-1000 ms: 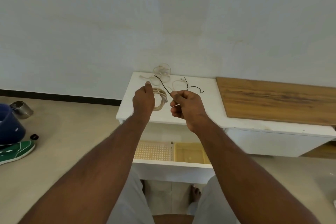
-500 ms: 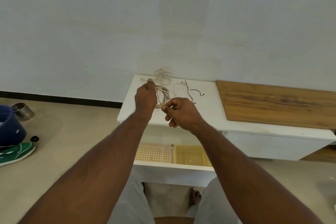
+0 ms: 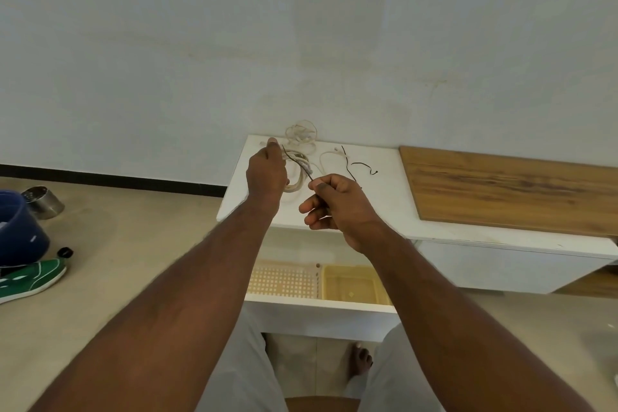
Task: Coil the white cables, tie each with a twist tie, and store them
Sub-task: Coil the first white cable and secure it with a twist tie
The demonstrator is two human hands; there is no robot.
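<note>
My left hand (image 3: 267,174) grips a coiled white cable (image 3: 298,174) above the white cabinet top (image 3: 378,211). A thin black twist tie (image 3: 297,164) crosses the coil, and my right hand (image 3: 337,207) pinches its lower end just right of the coil. Behind, against the wall, lies a loose tangle of white cable (image 3: 301,134). Another white cable (image 3: 326,159) lies right of the coil. Two more black twist ties (image 3: 363,165) rest on the top beside it.
Below the top, an open drawer (image 3: 321,306) holds a perforated cream tray (image 3: 282,279) and a yellow bin (image 3: 352,284). A wooden board (image 3: 511,191) covers the cabinet's right part. On the floor at left sit a blue bucket (image 3: 16,231), a steel cup (image 3: 41,202) and a green shoe (image 3: 30,279).
My right hand drew the tie's end down and right, away from the coil. My left hand kept hold of the coil and shifted only slightly.
</note>
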